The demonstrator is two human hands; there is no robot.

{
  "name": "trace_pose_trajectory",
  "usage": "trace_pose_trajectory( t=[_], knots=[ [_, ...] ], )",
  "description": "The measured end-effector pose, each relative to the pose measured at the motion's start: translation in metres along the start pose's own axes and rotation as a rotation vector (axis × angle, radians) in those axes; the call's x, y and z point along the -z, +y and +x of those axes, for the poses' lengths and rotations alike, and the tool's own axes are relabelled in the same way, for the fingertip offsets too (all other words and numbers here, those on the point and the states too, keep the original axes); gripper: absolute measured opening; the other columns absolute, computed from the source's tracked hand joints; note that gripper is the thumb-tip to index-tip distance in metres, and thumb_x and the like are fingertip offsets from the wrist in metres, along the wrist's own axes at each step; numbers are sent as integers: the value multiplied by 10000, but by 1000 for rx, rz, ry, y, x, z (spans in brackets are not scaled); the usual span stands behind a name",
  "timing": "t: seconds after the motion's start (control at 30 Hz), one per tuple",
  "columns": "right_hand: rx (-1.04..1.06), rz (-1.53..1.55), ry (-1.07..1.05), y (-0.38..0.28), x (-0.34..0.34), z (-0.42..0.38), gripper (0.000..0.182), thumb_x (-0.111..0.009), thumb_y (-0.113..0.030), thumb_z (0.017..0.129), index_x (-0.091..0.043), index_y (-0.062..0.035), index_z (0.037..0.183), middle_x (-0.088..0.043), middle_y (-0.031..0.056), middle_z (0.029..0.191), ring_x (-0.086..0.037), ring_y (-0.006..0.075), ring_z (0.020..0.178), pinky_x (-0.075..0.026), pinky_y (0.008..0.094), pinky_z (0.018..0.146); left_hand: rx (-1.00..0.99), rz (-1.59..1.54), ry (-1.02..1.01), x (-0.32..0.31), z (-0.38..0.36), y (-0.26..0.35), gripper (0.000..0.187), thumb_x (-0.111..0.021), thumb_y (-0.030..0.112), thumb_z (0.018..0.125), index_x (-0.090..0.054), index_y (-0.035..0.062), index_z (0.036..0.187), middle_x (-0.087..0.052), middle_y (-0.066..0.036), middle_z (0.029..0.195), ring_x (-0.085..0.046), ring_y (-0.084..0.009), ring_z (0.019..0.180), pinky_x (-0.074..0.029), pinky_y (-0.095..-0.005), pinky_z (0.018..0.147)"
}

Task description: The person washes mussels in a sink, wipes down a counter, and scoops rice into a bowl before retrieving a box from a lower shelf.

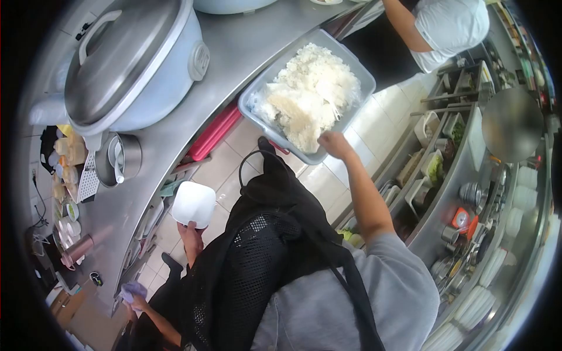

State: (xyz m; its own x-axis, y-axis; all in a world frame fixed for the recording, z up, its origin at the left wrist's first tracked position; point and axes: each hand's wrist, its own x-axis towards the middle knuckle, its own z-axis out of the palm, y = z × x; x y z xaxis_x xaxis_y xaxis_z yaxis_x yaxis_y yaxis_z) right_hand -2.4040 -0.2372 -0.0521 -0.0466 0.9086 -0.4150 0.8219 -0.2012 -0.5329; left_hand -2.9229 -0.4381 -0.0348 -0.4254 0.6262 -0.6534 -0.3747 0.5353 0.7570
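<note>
My left hand [190, 238] is closed on the edge of a white square bowl [194, 204] with rounded corners, held low to the left of my body. In front of me a grey plastic tub [248, 100] holds a big heap of cooked white rice [316, 88], part of it yellowish and clumped. My right hand [335, 144] is closed at the tub's near right rim, beside the rice. Whatever its curled fingers grip, if anything, is hidden.
On the steel counter [193, 111] stand a large lidded rice cooker [137, 64] and a metal pot [132, 155]. A co-worker in white [453, 29] is beyond the tub; another person's hands [137, 301] hold a purple cloth. Food bins [430, 126] line the right.
</note>
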Motion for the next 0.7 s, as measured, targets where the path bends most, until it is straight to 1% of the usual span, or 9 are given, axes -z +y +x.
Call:
trace_pose_trajectory(
  t=[0.1, 0.17, 0.2, 0.23, 0.27, 0.33, 0.4, 0.5, 0.7],
  knots=[
    [221, 187, 170, -82, 68, 56, 201, -665, -177, 863, -707, 7, 933, -699, 193, 869, -680, 329, 808, -535, 386, 753, -10, 0, -26, -25, 4, 6, 696, -418, -65, 777, -284, 74, 1446, -469, -176, 1358, -561, -358, 1185, -574, -514, 835],
    [531, 350, 439, -167, 125, 112, 202, -676, -162, 876, -693, 12, 978, -687, 196, 949, -667, 312, 819, -529, 380, 734, -23, 45, -18, -39, 11, 6, 672, -400, -89, 783, -302, 64, 1430, -486, -171, 1337, -563, -345, 1186, -576, -505, 853],
    [622, 337, 509, -221, 167, 131, 226, -667, -160, 881, -677, 12, 1027, -675, 194, 986, -656, 325, 859, -522, 374, 756, -4, 81, -37, -51, 9, 17, 655, -398, -96, 787, -312, 55, 1418, -501, -173, 1314, -581, -338, 1163, -586, -484, 845],
    [768, 324, 588, -267, 203, 156, 226, -660, -152, 882, -673, 9, 1040, -671, 191, 993, -644, 337, 896, -513, 387, 785, -124, 267, -74, -68, 0, 37, 624, -396, -98, 787, -323, 30, 1394, -519, -179, 1280, -609, -323, 1116, -603, -457, 805],
    [908, 313, 670, -305, 233, 187, 228, -653, -145, 882, -669, 6, 1053, -668, 189, 1000, -631, 348, 934, -505, 400, 814, -180, 231, -153, -57, 18, 20, 605, -398, -96, 788, -327, 14, 1379, -525, -181, 1264, -622, -316, 1087, -612, -442, 772],
    [1080, 83, 930, -369, 280, 261, 240, -641, -176, 882, -676, -17, 1059, -654, 195, 1056, -599, 379, 1005, -487, 442, 865, -154, 314, -22, -83, 4, 44, 621, -412, -76, 779, -311, 18, 1384, -530, -182, 1237, -635, -319, 1042, -620, -434, 726],
    [946, -2, 945, -415, 310, 337, 281, -640, -232, 876, -680, -29, 1067, -640, 203, 1107, -570, 406, 1072, -475, 465, 914, -196, 100, -15, -85, 0, 33, 631, -467, -20, 776, -311, 18, 1386, -527, -187, 1237, -633, -324, 1042, -623, -443, 715],
    [668, -100, 762, -452, 329, 417, 451, -617, -298, 878, -580, -108, 1286, -585, 200, 1249, -520, 406, 1195, -436, 515, 1003, -202, -57, 49, -102, -22, 35, 641, -492, 15, 771, -315, 27, 1388, -524, -188, 1236, -630, -335, 1048, -623, -452, 717],
    [382, -278, 507, -479, 332, 475, 495, -584, -293, 896, -526, -224, 1382, -545, 141, 1372, -471, 370, 1301, -281, 649, 1072, -143, -117, 159, -110, -25, 14, 629, -486, 19, 776, -320, 40, 1383, -521, -187, 1234, -618, -353, 1065, -619, -474, 741]
  ],
)
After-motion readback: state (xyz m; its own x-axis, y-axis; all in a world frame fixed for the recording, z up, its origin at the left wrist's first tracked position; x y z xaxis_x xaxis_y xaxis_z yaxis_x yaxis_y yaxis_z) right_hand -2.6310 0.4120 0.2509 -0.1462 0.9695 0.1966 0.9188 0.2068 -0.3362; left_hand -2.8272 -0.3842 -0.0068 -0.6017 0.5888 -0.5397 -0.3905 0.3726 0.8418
